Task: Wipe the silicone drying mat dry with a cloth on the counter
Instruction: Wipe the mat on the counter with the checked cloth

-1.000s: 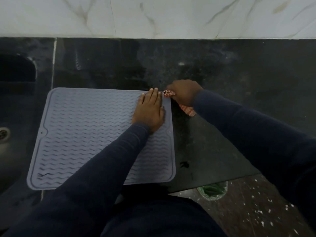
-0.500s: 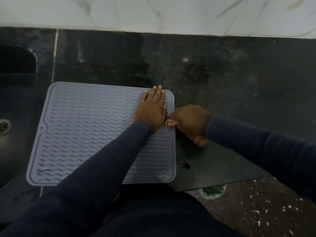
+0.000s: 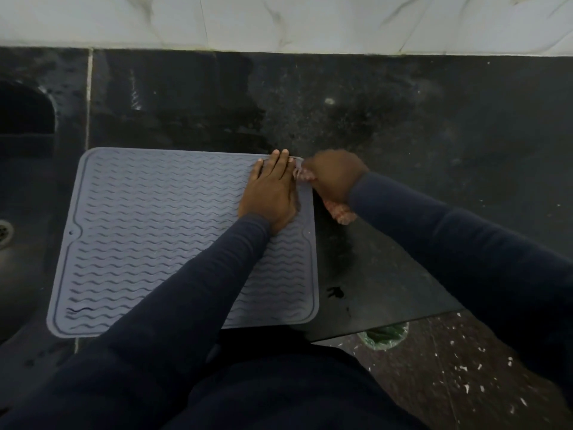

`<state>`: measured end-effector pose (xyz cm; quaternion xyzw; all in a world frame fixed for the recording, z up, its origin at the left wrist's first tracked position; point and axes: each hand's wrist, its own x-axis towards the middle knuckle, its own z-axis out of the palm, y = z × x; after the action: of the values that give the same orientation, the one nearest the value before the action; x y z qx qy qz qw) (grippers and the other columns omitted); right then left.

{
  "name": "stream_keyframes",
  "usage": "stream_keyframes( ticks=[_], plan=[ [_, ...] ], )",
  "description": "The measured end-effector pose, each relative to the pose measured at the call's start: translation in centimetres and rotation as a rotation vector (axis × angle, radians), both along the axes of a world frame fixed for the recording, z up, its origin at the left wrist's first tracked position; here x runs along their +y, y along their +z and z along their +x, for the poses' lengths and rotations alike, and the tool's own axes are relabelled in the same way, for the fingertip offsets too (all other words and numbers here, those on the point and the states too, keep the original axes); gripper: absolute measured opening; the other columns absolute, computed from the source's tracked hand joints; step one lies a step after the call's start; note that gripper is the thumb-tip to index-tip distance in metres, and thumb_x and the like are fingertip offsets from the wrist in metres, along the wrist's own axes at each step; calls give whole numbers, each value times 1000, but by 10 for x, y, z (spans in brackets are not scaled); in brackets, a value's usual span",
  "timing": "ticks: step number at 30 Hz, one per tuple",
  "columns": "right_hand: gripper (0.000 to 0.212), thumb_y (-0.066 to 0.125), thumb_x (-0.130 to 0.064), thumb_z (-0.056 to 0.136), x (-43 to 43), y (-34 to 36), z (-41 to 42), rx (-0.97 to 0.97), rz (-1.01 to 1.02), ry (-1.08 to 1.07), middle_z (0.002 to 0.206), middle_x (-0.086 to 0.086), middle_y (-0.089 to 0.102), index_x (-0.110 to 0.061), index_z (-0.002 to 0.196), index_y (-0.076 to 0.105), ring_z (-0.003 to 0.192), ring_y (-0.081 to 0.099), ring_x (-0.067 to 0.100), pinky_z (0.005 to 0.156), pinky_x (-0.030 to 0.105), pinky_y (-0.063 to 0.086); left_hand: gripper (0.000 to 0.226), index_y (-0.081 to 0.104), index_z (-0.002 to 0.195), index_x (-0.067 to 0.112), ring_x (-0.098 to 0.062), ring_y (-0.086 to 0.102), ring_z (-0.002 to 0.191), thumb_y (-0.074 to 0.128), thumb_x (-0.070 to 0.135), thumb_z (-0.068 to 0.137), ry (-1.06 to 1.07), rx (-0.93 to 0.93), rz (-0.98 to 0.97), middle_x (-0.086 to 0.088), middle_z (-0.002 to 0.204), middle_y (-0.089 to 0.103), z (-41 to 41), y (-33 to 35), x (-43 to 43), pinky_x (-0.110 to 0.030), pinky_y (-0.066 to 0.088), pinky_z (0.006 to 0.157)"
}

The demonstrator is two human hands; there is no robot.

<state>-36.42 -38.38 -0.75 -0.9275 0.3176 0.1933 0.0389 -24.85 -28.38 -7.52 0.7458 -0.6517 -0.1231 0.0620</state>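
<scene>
Flat on the black stone bench (image 3: 403, 125), close to its front edge: a grey silicone drying mat (image 3: 155, 231), wavy-ridged, with a raised rim and rounded corners. Left strip of the mat lying past a pale seam in the stone, on the side of the sink (image 3: 18, 274); a round metal drain (image 3: 3, 234) just showing at the picture's left border.

Pressed palm-down on the mat's far right corner: the left hand (image 3: 271, 193), fingers straight and held together, fingertips reaching the far rim, nothing grasped. Dark blue sleeve (image 3: 192, 290) running back across the mat toward the body.

Just beside it, off the mat's right edge and over bare bench: the right hand (image 3: 333, 178), blurred, clenched around a red-and-white patterned cloth (image 3: 339, 212). One bit of the cloth poking out at the thumb side, right against the mat's far right corner; a larger bunch hanging out beneath the fist, near the wrist. Contact between cloth and rim not clear enough to call, owing to the blur.

On the bench to the right of the mat's near corner, a small black blotch (image 3: 336, 293). Along the back, white marble-veined wall tiles (image 3: 279, 20). Below the bench's front edge, a speckled dark floor (image 3: 465, 383) and something green and plastic-looking (image 3: 384, 336), half hidden under the edge.
</scene>
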Motion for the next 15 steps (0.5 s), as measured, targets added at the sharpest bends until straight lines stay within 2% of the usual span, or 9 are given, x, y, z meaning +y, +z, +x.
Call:
stream_keyframes(
  ticks=[2, 5, 9, 12, 15],
  plan=[
    [26, 45, -36, 99, 28, 3, -13, -4, 31, 51, 112, 7, 61, -21, 115, 59, 100, 60, 25, 78, 35, 46, 63, 16, 153, 10, -21, 4, 149, 31, 38, 98, -17, -2, 19, -6, 161, 10, 1, -1, 0, -39, -1, 120],
    [24, 47, -36, 98, 70, 6, -39, 3, 131, 95, 115, 6, 60, -22, 115, 57, 100, 61, 24, 81, 34, 49, 60, 14, 153, 10, -20, 3, 149, 27, 29, 98, -10, -13, 9, -6, 162, 9, 0, -1, 0, -39, 0, 121],
    [28, 45, -38, 99, 102, 11, -52, 24, 181, 73, 115, 8, 61, -18, 117, 55, 100, 62, 25, 75, 29, 42, 57, 15, 153, 10, -21, 5, 149, 26, 26, 98, 7, -19, -11, -6, 161, 11, 0, 0, 2, -39, 1, 121],
    [31, 44, -38, 99, 122, 15, -58, 47, 174, 61, 119, 9, 60, -17, 120, 54, 104, 62, 29, 79, 33, 46, 54, 25, 151, 9, -20, 11, 148, 27, 25, 100, 11, 54, -57, -7, 160, 19, 0, 3, 4, -37, 1, 121],
    [33, 45, -37, 99, 147, 17, -66, 87, 199, 58, 121, 11, 60, -16, 121, 57, 107, 61, 32, 83, 36, 48, 48, 42, 143, 9, -21, 24, 144, 30, 26, 100, 10, 120, -129, -8, 155, 33, 1, 7, 12, -36, 3, 120]
  ],
)
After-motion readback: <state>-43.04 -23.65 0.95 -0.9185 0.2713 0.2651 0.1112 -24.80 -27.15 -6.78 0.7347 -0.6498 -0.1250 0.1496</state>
